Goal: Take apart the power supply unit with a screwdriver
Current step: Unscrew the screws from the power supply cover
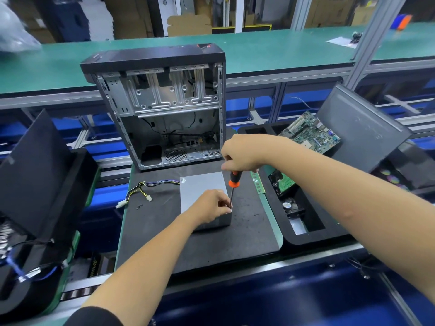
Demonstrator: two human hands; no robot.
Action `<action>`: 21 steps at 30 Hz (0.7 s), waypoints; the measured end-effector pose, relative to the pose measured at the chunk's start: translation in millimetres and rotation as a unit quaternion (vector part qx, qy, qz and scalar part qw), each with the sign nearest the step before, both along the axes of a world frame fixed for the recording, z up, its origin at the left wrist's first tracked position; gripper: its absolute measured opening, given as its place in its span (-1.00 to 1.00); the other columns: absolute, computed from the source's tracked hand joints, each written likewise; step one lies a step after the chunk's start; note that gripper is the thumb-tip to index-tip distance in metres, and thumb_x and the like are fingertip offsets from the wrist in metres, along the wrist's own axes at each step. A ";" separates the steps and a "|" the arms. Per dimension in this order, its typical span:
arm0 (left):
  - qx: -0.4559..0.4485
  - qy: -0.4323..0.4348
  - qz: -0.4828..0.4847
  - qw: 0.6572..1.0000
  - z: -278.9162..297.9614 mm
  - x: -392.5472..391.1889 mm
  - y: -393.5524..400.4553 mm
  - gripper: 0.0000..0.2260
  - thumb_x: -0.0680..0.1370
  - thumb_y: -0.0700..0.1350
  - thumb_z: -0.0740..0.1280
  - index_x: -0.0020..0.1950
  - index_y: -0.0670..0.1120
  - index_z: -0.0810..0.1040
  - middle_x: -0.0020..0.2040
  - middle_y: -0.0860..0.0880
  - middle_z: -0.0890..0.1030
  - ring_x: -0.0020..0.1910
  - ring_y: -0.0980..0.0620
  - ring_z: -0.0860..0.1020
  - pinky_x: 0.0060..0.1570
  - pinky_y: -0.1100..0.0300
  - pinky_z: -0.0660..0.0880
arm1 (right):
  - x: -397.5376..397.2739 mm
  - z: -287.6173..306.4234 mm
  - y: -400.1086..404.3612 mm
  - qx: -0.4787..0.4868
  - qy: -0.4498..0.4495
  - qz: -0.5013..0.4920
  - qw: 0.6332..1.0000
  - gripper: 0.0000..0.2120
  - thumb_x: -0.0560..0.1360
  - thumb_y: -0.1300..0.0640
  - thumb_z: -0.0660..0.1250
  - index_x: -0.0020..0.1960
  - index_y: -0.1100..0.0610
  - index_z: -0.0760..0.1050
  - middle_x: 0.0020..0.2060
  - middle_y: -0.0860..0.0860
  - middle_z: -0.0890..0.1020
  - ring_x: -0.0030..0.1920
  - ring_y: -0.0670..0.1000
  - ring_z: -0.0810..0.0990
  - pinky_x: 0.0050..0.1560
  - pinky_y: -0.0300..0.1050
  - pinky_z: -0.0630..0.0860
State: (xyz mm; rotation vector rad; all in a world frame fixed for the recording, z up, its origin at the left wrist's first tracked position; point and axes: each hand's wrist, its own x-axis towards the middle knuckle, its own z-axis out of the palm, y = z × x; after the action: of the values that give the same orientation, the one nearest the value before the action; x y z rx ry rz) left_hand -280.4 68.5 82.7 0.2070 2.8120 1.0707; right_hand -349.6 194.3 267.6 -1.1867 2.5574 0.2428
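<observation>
The grey power supply unit (202, 191) lies flat on the dark mat (164, 231), in front of the opened computer case (160, 109). The left hand (209, 208) rests on its near right corner, fingers curled around the screwdriver (233, 187) shaft. The right hand (242, 154) grips the orange-and-black handle from above, holding the tool nearly upright with its tip at that corner.

An open case (162, 109) stands on the mat (164, 231), with a motherboard (310, 132), tray (303, 236) and panel (360, 128) to the right.
</observation>
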 end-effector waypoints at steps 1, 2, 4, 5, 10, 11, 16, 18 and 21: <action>-0.010 0.005 -0.005 1.000 1.1 -0.5 -0.3 -0.96 0.45 -0.14 0.46 -0.15 -0.08 0.65 -0.20 0.10 0.55 -0.26 0.18 0.47 -0.22 0.42 0.35 | -0.9 1.4 -0.6 -0.006 -0.002 0.000 1.000 -0.66 0.59 0.00 0.20 -0.07 0.28 0.53 -0.23 0.17 0.68 -0.37 0.08 0.68 -0.39 -0.18 0.41; -0.019 0.008 -0.009 1.000 1.9 -1.2 -0.4 -0.96 0.45 -0.13 0.46 -0.14 -0.09 0.66 -0.19 0.08 0.56 -0.24 0.15 0.49 -0.21 0.39 0.37 | -1.7 3.0 -0.8 -0.011 -0.007 0.001 1.000 -0.69 0.56 0.02 0.24 -0.06 0.28 0.55 -0.22 0.17 0.69 -0.33 0.08 0.68 -0.38 -0.19 0.42; -0.025 0.008 -0.014 1.000 3.7 -1.9 0.2 -0.95 0.45 -0.13 0.46 -0.14 -0.10 0.66 -0.16 0.04 0.59 -0.21 0.10 0.52 -0.16 0.31 0.43 | -2.3 5.0 -0.6 -0.026 -0.022 0.011 0.999 -0.77 0.50 0.06 0.33 -0.06 0.24 0.58 -0.20 0.11 0.68 -0.25 0.05 0.67 -0.34 -0.21 0.41; -0.026 0.007 -0.013 1.000 4.3 -1.7 0.9 -0.94 0.45 -0.13 0.45 -0.14 -0.11 0.65 -0.15 0.03 0.60 -0.19 0.08 0.53 -0.13 0.27 0.46 | -1.1 6.3 -0.6 -0.035 -0.031 0.020 0.999 -0.82 0.47 0.08 0.39 -0.07 0.20 0.58 -0.20 0.05 0.66 -0.24 0.00 0.63 -0.34 -0.24 0.39; -0.064 0.028 -0.012 0.997 -1.0 0.6 2.6 -0.89 0.50 -0.08 0.40 -0.11 -0.11 0.63 -0.17 0.12 0.49 -0.16 0.09 0.47 -0.09 0.27 0.40 | 4.2 9.7 0.5 -0.058 -0.090 0.047 0.993 -0.89 0.40 0.21 0.47 -0.11 0.09 0.57 -0.24 -0.10 0.55 -0.25 -0.14 0.48 -0.33 -0.26 0.31; -0.075 0.029 -0.018 0.997 -1.6 0.5 3.2 -0.89 0.51 -0.07 0.39 -0.10 -0.11 0.63 -0.15 0.11 0.49 -0.15 0.08 0.46 -0.08 0.26 0.39 | 3.9 9.7 1.3 -0.058 -0.094 0.047 0.993 -0.89 0.41 0.23 0.46 -0.11 0.09 0.56 -0.24 -0.10 0.54 -0.25 -0.15 0.47 -0.33 -0.26 0.31; -0.095 0.022 -0.026 0.995 0.1 -0.9 4.0 -0.87 0.53 -0.06 0.36 -0.09 -0.11 0.60 -0.09 0.01 0.56 -0.12 0.04 0.49 -0.08 0.22 0.42 | 0.6 9.6 6.1 -0.055 -0.086 0.039 0.994 -0.89 0.41 0.23 0.46 -0.12 0.12 0.56 -0.27 -0.11 0.53 -0.28 -0.16 0.45 -0.35 -0.26 0.30; -0.087 0.022 -0.020 0.996 -0.3 -1.4 3.6 -0.89 0.52 -0.06 0.37 -0.14 -0.09 0.58 -0.16 0.05 0.52 -0.17 0.06 0.46 -0.14 0.25 0.38 | -0.5 9.1 7.8 -0.051 -0.081 0.029 0.995 -0.89 0.40 0.23 0.48 -0.12 0.14 0.57 -0.29 -0.11 0.53 -0.30 -0.15 0.46 -0.36 -0.24 0.31; -0.084 0.016 -0.011 0.996 -1.8 -3.6 5.8 -0.87 0.53 -0.05 0.36 -0.20 -0.05 0.54 -0.20 0.05 0.51 -0.19 0.04 0.47 -0.16 0.23 0.38 | -2.4 8.1 9.3 -0.036 -0.059 0.018 0.997 -0.90 0.38 0.25 0.46 -0.13 0.17 0.58 -0.29 -0.05 0.56 -0.32 -0.10 0.47 -0.38 -0.22 0.33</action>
State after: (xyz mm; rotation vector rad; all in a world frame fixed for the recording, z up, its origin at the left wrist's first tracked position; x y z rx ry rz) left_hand -284.0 74.3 80.8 0.2380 2.9012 0.8273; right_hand -352.0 203.6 275.7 -1.2369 2.4624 0.0851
